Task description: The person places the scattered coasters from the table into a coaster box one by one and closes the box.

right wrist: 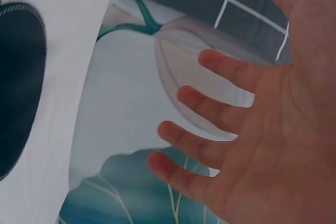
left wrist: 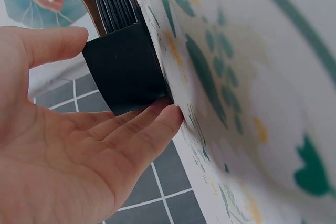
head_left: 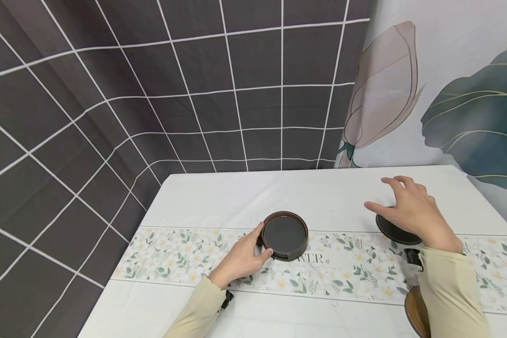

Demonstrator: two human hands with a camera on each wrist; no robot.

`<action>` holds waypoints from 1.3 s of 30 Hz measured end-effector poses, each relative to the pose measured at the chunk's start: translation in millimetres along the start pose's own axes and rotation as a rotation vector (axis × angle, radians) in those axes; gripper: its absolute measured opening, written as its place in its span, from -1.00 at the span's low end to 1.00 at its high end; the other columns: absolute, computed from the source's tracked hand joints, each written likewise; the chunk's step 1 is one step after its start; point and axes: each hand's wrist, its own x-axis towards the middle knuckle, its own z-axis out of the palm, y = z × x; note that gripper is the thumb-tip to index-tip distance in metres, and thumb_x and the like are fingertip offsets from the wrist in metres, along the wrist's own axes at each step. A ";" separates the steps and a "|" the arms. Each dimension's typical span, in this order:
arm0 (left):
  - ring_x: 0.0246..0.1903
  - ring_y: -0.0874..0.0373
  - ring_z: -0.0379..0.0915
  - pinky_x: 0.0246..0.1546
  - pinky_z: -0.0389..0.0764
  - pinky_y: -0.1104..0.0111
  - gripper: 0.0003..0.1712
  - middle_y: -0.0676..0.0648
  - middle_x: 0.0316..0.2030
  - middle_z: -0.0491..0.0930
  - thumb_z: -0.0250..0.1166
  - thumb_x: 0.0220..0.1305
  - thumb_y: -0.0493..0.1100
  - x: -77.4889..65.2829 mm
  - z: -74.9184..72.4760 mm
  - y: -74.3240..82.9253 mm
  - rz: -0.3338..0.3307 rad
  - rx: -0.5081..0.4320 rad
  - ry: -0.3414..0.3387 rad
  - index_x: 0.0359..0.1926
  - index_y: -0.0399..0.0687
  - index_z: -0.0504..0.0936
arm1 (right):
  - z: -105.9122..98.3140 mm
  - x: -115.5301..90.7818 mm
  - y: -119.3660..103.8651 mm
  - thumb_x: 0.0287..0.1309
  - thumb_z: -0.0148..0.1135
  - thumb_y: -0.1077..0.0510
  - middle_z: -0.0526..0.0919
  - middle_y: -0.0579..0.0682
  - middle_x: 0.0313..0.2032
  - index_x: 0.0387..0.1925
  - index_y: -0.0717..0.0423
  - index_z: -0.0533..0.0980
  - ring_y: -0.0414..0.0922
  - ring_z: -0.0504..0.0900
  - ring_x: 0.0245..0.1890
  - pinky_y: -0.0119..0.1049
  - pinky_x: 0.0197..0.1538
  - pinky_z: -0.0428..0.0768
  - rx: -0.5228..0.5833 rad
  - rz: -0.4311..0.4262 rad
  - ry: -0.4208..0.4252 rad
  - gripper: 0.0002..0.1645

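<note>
My left hand (head_left: 246, 253) grips a round, dark coaster holder (head_left: 301, 255) from its left side, thumb at the near edge and fingers along the far side. Inside the holder is a stack of black coasters (head_left: 284, 234); their layered edges show through the gap in its wall in the left wrist view. The holder stands close against the table cloth. To the right, my right hand (head_left: 416, 213) hovers with its fingers spread, holding nothing. Below it lies a single black round coaster (head_left: 395, 232), partly hidden by the hand; its stitched rim shows in the right wrist view.
A brown round piece (head_left: 417, 310) lies at the near right, partly covered by my right sleeve. The white table (head_left: 219, 199) carries a floral printed band (head_left: 165, 256). Behind and left hangs a dark grid-patterned curtain (head_left: 253, 61); a leaf-printed cloth (head_left: 448, 51) hangs at the right.
</note>
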 end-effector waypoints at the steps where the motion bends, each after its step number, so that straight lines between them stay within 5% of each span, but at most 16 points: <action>1: 0.46 -0.29 0.21 0.41 0.33 -0.16 -0.12 -0.30 0.49 0.26 0.23 0.48 0.00 0.2 -0.1 0.1 0.000 -0.001 0.000 0.62 -0.18 0.04 | -0.5 -0.4 3.5 0.23 0.28 -0.40 0.12 0.58 0.36 0.44 0.40 0.20 0.63 0.10 0.26 0.58 0.11 0.18 0.001 0.010 -0.015 0.15; 18: 0.45 -0.30 0.22 0.40 0.33 -0.20 -0.09 -0.31 0.48 0.27 0.26 0.46 0.02 -0.8 -1.8 1.9 0.012 0.008 0.012 0.61 -0.20 0.04 | 1.7 -1.4 40.9 0.23 0.27 -0.43 -0.10 0.72 0.36 0.48 0.49 0.04 0.76 0.02 0.22 0.65 0.11 0.24 0.027 0.122 -0.195 0.28; 39: 0.45 -0.32 0.22 0.41 0.31 -0.19 -0.12 -0.31 0.48 0.28 0.25 0.46 -0.01 0.1 0.3 1.0 0.006 0.007 0.018 0.61 -0.17 0.06 | 20.0 1.5 56.9 0.13 0.36 -0.39 0.08 0.82 0.19 0.35 0.62 0.13 0.78 0.18 0.12 0.56 0.06 0.41 0.003 0.136 -0.317 0.28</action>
